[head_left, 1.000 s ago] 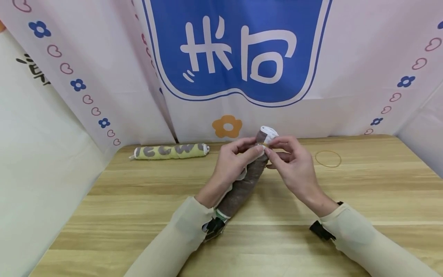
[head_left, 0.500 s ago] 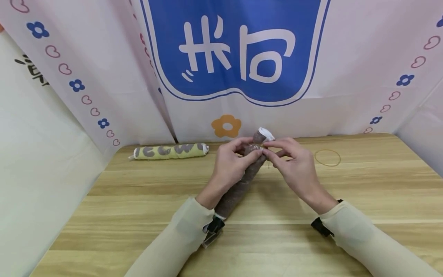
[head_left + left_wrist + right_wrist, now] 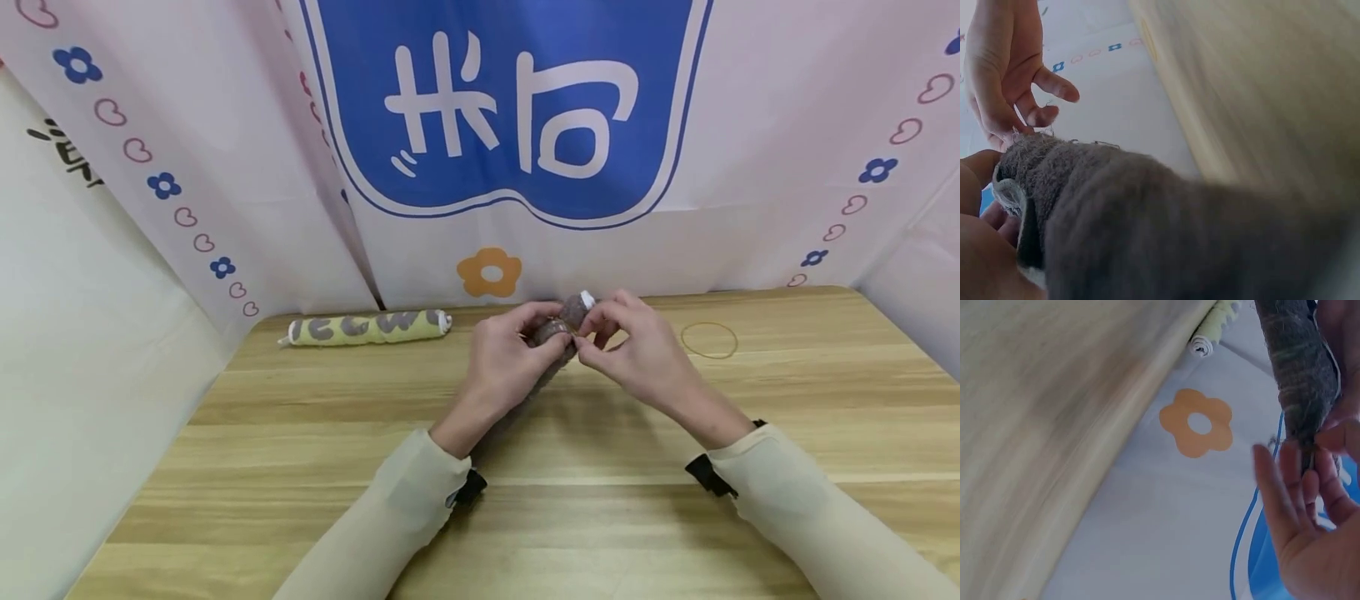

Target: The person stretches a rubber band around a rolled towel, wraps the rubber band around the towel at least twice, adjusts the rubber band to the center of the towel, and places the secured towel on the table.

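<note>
A dark brown rolled towel [image 3: 551, 331] slants away from me, clear of the table at its far end, with a white tip [image 3: 587, 297]. My left hand [image 3: 501, 358] grips this roll just below the tip, thumb on top. In the left wrist view, the brown roll [image 3: 1147, 212] fills the foreground and shows a pale edge. Opposite it, my right hand [image 3: 637, 350] pinches a thin rubber band at the narrowed neck below the tip; fingers mostly hide the band. The right wrist view shows that hand's fingers [image 3: 1285, 500] gathered round the roll's narrow end.
A yellow rolled towel with grey patterns [image 3: 367, 328] lies at the back left of the wooden table [image 3: 300, 475]. Right of my hands lies a loose rubber band [image 3: 711, 357]. Behind the table hangs a printed white cloth [image 3: 750, 250].
The roll's far end has tipped over, so less of its white end shows. Both hands stay at the neck; the right fingers have curled in closer, and the right wrist has shifted slightly right.
</note>
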`<state>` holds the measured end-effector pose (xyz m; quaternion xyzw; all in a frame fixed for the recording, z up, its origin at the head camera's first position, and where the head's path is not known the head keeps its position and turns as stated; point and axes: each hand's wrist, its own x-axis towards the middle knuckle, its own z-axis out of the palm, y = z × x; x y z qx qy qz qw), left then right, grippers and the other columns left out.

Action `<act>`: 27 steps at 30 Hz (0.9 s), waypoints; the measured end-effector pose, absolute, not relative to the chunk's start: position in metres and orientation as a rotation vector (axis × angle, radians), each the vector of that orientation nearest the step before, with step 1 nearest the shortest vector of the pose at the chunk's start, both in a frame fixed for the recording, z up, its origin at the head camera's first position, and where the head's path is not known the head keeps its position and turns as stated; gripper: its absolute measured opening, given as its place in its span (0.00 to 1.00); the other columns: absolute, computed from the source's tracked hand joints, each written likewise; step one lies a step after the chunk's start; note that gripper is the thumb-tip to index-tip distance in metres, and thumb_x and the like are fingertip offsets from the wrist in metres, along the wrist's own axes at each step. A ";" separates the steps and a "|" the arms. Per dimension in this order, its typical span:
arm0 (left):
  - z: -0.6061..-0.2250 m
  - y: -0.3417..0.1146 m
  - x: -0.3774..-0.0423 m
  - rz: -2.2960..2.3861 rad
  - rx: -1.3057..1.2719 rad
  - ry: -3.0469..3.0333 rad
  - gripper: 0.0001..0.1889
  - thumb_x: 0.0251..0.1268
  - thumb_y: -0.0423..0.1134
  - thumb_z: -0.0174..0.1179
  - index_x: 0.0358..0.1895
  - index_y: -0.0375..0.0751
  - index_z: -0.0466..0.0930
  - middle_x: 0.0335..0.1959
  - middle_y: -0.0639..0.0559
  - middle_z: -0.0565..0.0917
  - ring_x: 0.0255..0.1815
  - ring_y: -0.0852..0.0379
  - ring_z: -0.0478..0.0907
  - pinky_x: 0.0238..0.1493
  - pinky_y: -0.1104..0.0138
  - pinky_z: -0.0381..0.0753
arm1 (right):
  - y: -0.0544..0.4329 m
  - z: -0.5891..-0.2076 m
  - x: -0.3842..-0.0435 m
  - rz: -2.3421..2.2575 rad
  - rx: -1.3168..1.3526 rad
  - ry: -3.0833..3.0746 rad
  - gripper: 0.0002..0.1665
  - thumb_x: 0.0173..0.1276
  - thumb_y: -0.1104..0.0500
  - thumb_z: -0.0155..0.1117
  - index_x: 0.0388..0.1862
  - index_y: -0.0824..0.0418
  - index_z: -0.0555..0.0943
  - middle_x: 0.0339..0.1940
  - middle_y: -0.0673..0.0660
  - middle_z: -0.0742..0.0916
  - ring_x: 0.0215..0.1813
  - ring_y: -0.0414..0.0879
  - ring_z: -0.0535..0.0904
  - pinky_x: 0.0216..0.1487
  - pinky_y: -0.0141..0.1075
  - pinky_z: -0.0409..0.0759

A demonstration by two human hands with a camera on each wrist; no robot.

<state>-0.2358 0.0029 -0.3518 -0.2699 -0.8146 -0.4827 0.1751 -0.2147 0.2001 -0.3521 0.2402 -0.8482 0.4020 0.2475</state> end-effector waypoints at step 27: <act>-0.352 0.001 -0.238 -1.246 -0.689 -2.347 0.12 0.61 0.33 0.72 0.49 0.41 0.92 0.30 0.54 0.89 0.25 0.65 0.76 0.27 0.71 0.71 | 0.206 -0.355 -0.211 1.710 0.569 -2.384 0.07 0.67 0.72 0.64 0.41 0.63 0.79 0.44 0.59 0.85 0.16 0.42 0.74 0.15 0.35 0.72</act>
